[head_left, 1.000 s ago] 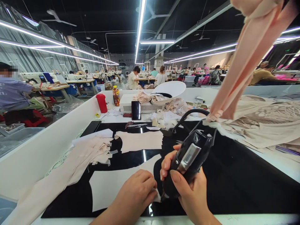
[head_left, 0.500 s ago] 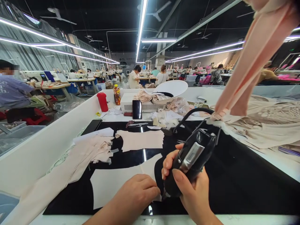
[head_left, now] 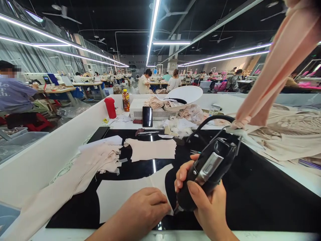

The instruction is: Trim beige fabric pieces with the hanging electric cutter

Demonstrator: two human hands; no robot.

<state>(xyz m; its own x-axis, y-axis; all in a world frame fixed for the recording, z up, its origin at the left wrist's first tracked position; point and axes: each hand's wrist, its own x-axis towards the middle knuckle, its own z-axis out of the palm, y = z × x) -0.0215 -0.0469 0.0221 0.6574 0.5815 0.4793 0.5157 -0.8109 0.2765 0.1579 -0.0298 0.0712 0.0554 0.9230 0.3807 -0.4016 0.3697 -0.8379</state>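
Note:
My right hand (head_left: 209, 204) is wrapped round a black corded hand tool (head_left: 209, 169) with a silver plate on its side. The tool leans, its lower tip close to the right corner of a pale cut fabric piece (head_left: 122, 194). That piece lies flat on a black glossy board (head_left: 260, 197). With fingers curled and pressed together, my left hand (head_left: 145, 207) grips or presses the fabric near that corner; its fingertips are partly hidden. A pink cloth strip (head_left: 273, 70) is tied at the tool's top end and runs up to the right.
Another pale fabric piece (head_left: 153, 149) lies farther back, beside layered fabric (head_left: 95, 159) on the left. Behind stand a phone (head_left: 147, 116), a red cup (head_left: 110, 107) and a drink bottle (head_left: 125, 100). More fabric (head_left: 291, 130) covers the right side. People sit at sewing tables beyond.
The tool and my right hand have shifted slightly to the right. My left hand stays near the fabric corner, and the view has moved a little.

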